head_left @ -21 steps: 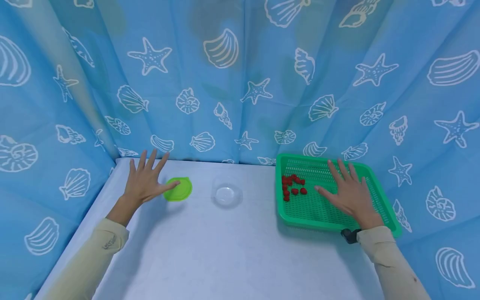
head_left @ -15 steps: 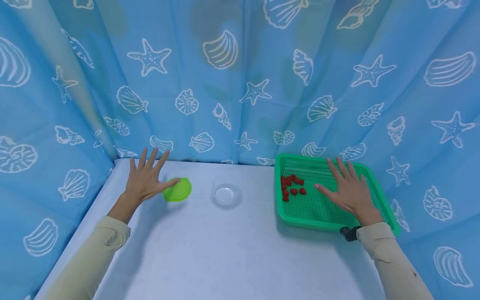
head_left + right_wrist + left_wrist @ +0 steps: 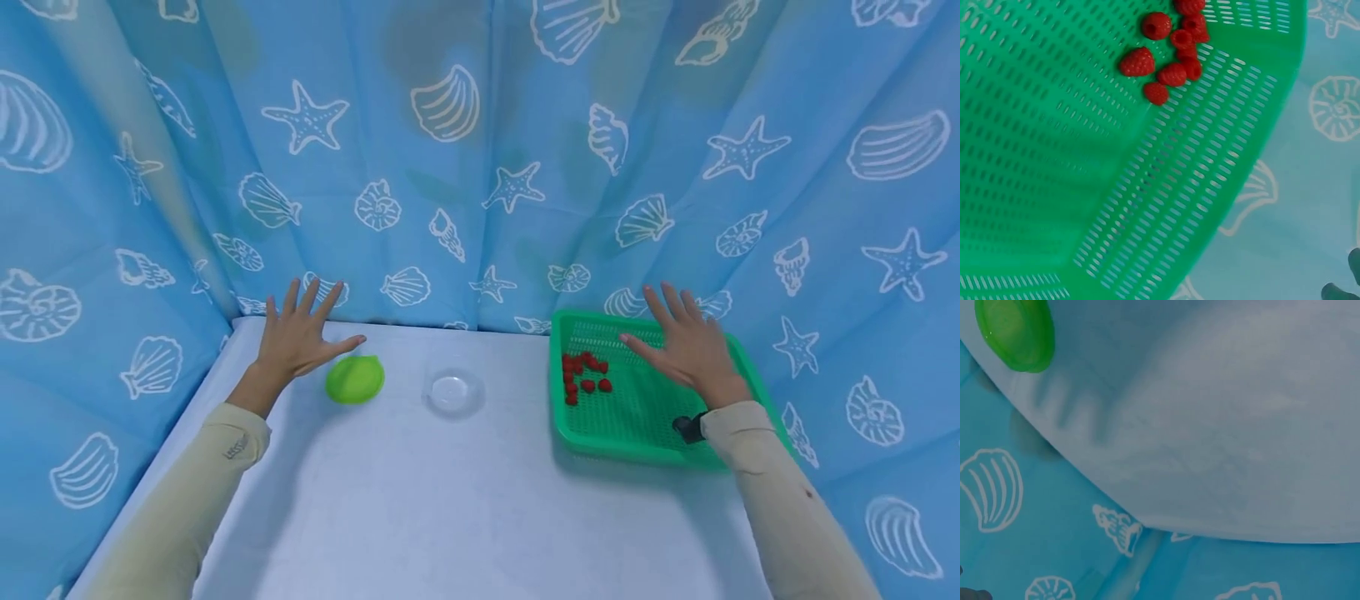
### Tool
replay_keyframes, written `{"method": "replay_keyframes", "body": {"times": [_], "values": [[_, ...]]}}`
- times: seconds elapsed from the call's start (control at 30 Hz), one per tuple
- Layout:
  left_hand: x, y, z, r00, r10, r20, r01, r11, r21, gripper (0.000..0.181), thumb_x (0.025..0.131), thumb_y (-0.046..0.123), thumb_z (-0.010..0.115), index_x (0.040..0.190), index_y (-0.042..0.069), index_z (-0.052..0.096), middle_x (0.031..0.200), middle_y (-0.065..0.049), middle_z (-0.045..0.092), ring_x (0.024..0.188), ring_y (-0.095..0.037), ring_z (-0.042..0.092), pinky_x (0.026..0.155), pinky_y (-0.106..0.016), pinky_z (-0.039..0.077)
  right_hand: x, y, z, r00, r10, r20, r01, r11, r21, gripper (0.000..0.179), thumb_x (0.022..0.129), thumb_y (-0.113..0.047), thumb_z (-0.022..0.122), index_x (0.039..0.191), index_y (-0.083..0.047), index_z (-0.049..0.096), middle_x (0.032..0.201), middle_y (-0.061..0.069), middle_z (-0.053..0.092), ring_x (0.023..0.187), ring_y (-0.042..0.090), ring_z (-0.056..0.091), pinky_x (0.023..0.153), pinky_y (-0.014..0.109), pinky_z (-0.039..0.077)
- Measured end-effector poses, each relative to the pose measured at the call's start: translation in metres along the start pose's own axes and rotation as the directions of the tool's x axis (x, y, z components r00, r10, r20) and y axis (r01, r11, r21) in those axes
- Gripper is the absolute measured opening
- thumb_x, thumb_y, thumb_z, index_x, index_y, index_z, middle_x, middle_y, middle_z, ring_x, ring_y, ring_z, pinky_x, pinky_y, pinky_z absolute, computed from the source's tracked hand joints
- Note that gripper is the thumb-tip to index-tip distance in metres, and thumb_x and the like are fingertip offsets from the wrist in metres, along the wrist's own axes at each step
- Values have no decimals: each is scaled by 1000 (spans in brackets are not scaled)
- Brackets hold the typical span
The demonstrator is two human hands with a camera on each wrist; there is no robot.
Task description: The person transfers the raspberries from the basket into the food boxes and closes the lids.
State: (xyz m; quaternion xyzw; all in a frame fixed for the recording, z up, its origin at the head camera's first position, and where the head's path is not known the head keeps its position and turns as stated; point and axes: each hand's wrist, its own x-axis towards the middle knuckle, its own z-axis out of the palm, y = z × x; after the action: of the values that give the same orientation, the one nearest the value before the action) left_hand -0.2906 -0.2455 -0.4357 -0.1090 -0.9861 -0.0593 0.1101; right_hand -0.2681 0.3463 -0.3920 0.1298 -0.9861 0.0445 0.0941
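My left hand hovers at the table's far left with its fingers spread and nothing in it. Its thumb points toward a round lime-green lid, which shows too in the left wrist view as a green lid. To the lid's right stands a small clear plastic container. Above the green basket my right hand is held with fingers spread, holding nothing. Several red raspberries lie at the basket's left side; the right wrist view shows these raspberries close up.
A white cloth covers the table. Blue curtains with white shells and starfish hang behind the table and along both sides. The basket has slotted walls and a raised rim.
Both hands have moved a little forward, away from the body, with fingers still spread; the right has also shifted slightly left. Lid, container, basket and raspberries stay where they were.
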Motion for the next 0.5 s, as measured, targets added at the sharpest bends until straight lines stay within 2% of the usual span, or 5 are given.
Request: {"method": "replay_keyframes", "body": {"times": [0.23, 0.5], "values": [[11, 1, 5, 1000, -14, -2, 14, 1000, -22, 102, 79, 82, 44, 157, 24, 15, 160, -19, 17, 145, -45, 3, 106, -75, 1, 11, 7, 23, 1000, 5, 23, -5, 1000, 19, 90, 91, -68, 46, 158, -19, 10, 162, 18, 7, 144, 46, 8, 100, 78, 16], [13, -2, 7, 1000, -19, -3, 19, 1000, -12, 101, 79, 83, 42, 158, 25, 15, 160, -19, 16, 145, -45, 3, 106, -75, 1, 12, 9, 33, 1000, 23, -9, -22, 1000, 9, 90, 90, -68, 47, 158, -20, 11, 162, 17, 4, 144, 48, 4, 100, 79, 13]]}}
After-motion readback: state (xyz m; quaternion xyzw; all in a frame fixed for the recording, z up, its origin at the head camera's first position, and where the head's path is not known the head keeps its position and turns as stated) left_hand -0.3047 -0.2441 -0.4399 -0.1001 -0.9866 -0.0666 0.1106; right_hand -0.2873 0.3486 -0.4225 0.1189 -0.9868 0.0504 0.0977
